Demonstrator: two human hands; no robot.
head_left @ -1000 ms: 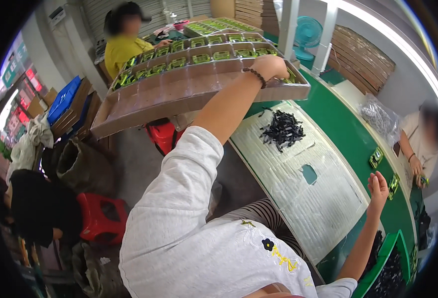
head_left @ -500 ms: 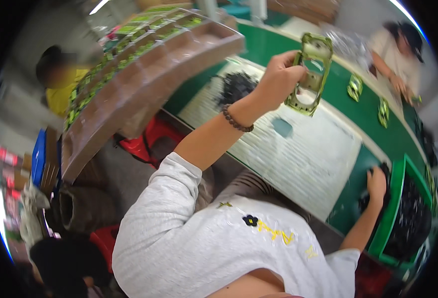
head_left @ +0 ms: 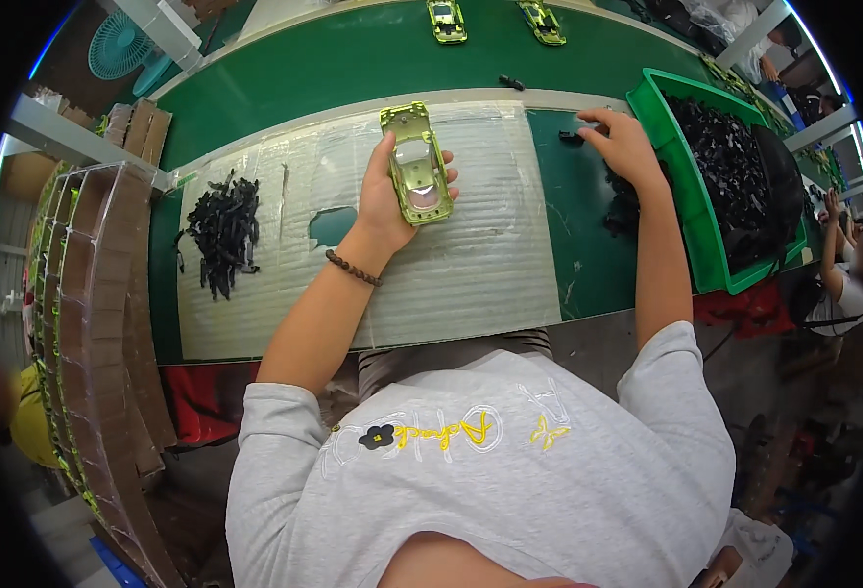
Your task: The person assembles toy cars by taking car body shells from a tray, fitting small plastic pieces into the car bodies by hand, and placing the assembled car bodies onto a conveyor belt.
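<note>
My left hand (head_left: 385,191) is wrapped round a shiny lime-green toy car body shell (head_left: 418,167), with clear window parts, held above the white foam mat (head_left: 471,265). A dark bead bracelet circles that wrist. Further right, my right hand (head_left: 620,142) is bent over the green table, its fingertips at a small black plastic part (head_left: 571,137); the grip appears to be on it, though the contact is small. Under the right wrist lies a cluster of black parts (head_left: 623,201). A heap of thin black parts (head_left: 224,230) lies on the mat's left side.
A green bin (head_left: 691,186) full of black parts stands at the right. Along the green far surface (head_left: 304,83) sit two green toy cars (head_left: 446,22) and a loose black piece (head_left: 512,82). A divided cardboard tray (head_left: 108,323) stands at the left; other people work nearby.
The view has swung from the left to face the table. My left hand, still holding the car shell, is now over the mat. My right hand has moved off the black cluster.
</note>
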